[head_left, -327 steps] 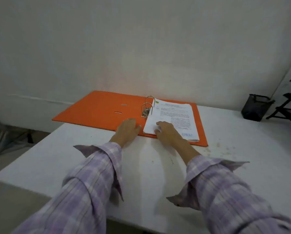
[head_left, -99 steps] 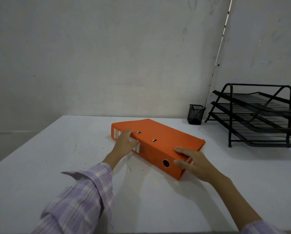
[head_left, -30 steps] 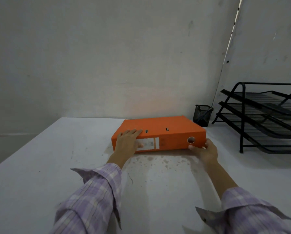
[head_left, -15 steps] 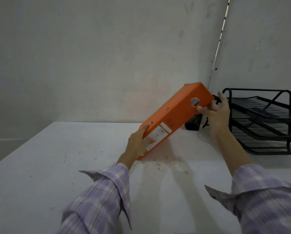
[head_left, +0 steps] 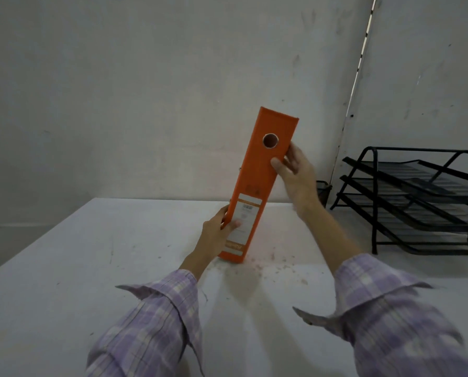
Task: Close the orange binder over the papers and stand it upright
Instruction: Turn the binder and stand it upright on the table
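The orange binder point(head_left: 260, 175) is closed and stands on its lower end on the white table point(head_left: 118, 268), almost upright, its top leaning a little to the right. Its spine faces me, with a round finger hole near the top and a white label low down. The papers are hidden inside. My left hand point(head_left: 216, 235) grips the binder's lower left edge, thumb on the label. My right hand point(head_left: 295, 172) holds the upper right edge, just below the finger hole.
A black three-tier wire letter tray point(head_left: 417, 202) stands at the right of the table. A small black mesh pen cup point(head_left: 323, 192) sits in the corner behind my right wrist. Bare walls close off the back and right side.
The binder has swung from a steep slant to nearly upright, pivoting on its lower end. My right hand carried the top up and leftward; my left hand stayed at the bottom.
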